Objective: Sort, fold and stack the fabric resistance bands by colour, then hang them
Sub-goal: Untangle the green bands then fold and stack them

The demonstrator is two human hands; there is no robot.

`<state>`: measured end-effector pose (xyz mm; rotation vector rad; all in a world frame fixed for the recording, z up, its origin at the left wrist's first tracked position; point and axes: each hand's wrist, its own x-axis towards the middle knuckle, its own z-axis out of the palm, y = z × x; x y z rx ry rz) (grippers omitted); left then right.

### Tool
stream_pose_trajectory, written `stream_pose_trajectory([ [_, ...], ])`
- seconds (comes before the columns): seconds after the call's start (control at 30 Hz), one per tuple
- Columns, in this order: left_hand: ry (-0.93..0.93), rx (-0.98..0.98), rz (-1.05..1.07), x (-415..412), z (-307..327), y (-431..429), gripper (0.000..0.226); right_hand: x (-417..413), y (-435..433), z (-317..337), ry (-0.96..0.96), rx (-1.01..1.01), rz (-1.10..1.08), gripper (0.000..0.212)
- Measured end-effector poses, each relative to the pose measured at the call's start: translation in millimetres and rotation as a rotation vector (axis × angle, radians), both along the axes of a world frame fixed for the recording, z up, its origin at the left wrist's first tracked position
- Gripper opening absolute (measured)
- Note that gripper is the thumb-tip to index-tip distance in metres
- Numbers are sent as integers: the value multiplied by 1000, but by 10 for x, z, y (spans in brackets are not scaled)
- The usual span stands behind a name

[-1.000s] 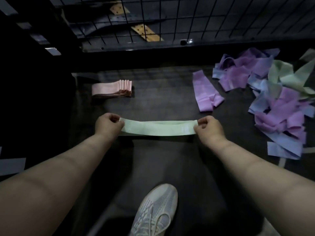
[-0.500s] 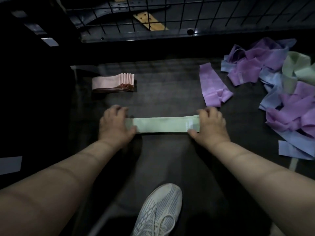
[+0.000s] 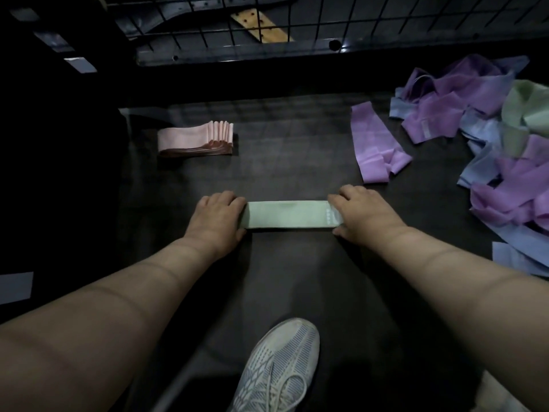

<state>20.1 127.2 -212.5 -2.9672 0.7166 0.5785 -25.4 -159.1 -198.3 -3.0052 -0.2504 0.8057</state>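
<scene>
Fingers [image 3: 227,198] of our left hand [image 3: 218,215] and right hand [image 3: 361,214] curl over opposite ends of the green band [image 3: 286,215], thumbs at its near edge, holding it flat between them on the dark mat [image 3: 297,162]. An unsorted heap [image 3: 505,162] of purple, blue and green bands lies right; a pink stack [image 3: 193,139] sits far left.

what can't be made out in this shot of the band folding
Head view only.
1. Ends of the pale green fabric band: covered by the left hand and right hand; pinching or pressing unclear.
2. Print on its small white label: too small.
3. Loose pile of purple, blue and green bands: cut by the right edge, overlapping, uncountable.
4. Folded pink band stack: lower layers lost in shadow.
</scene>
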Motion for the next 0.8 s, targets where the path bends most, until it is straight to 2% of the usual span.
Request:
stream_pose_trajectory([
  [0.07,11,-42,90,-64,4,25,76,-79,-29,-20,-16,107,-201,81],
  [0.1,4,-101,200,-104,4,35,78,-129,-27,-22,-58,202,-390,75],
  [0.17,3,-244,556,-160,23,31,68,-219,-17,-14,-137,415,-836,51],
  [0.23,40,-323,897,-198,25,13,56,-298,11,-32,-112,524,-1092,30],
  [0.27,68,-332,980,-212,5,6,51,-322,21,-47,-76,536,-1122,22],
  [0.33,129,-333,1007,-232,-41,4,44,-335,40,-76,-73,546,-1120,14],
  [0.43,147,-320,988,-230,-87,-4,42,-341,56,-124,-115,540,-1120,19],
  [0.5,121,-282,957,-210,-45,-15,51,-358,34,-104,-150,479,-1043,35],
  [0.53,86,-257,865,-208,-2,-14,64,-364,18,-88,-174,430,-924,47],
  [0.6,-13,-227,472,-193,62,3,90,-336,-23,-46,-187,309,-539,76],
  [0.67,-52,-179,90,-126,81,24,103,-232,-39,-8,-147,191,-199,99],
  [0.73,-7,-112,-68,-57,70,-16,104,-106,34,19,-111,153,-34,107],
  [0.8,38,-89,-97,-31,41,-104,101,5,188,34,-42,135,45,105],
])
